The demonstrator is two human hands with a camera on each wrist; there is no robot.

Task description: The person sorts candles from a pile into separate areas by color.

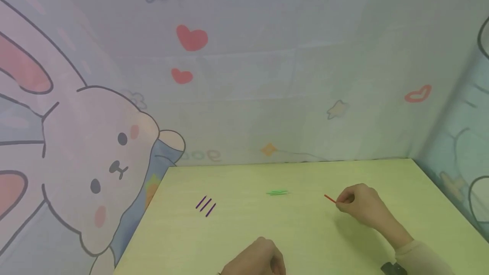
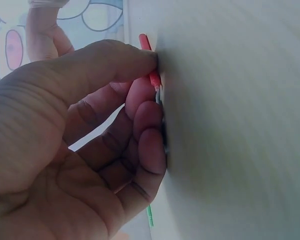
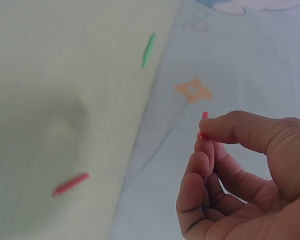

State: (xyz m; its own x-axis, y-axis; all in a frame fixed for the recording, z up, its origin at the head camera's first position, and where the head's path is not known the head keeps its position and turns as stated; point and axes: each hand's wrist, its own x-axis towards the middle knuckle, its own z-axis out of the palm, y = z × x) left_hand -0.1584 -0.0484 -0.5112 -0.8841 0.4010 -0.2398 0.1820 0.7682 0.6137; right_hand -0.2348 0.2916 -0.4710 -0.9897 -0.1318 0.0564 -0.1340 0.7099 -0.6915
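Observation:
My right hand (image 1: 361, 207) is over the right part of the table, pinching a thin red stick (image 1: 330, 198) between thumb and fingertips. One end of that stick juts out leftward in the head view; the right wrist view shows it nearly end-on. A second red stick (image 3: 70, 184) lies on the table in the right wrist view. At the table's near side, my left hand (image 1: 257, 258) has its fingers curled. In the left wrist view its thumb and forefinger pinch another red stick (image 2: 154, 77) close against the tabletop; the head view hides this stick behind the hand.
Several green sticks (image 1: 278, 192) lie close together near the middle of the pale yellow table (image 1: 172, 232). Three purple sticks (image 1: 206, 206) lie slanted side by side to the left. A patterned cloth (image 1: 244, 109) hangs behind the table's far edge.

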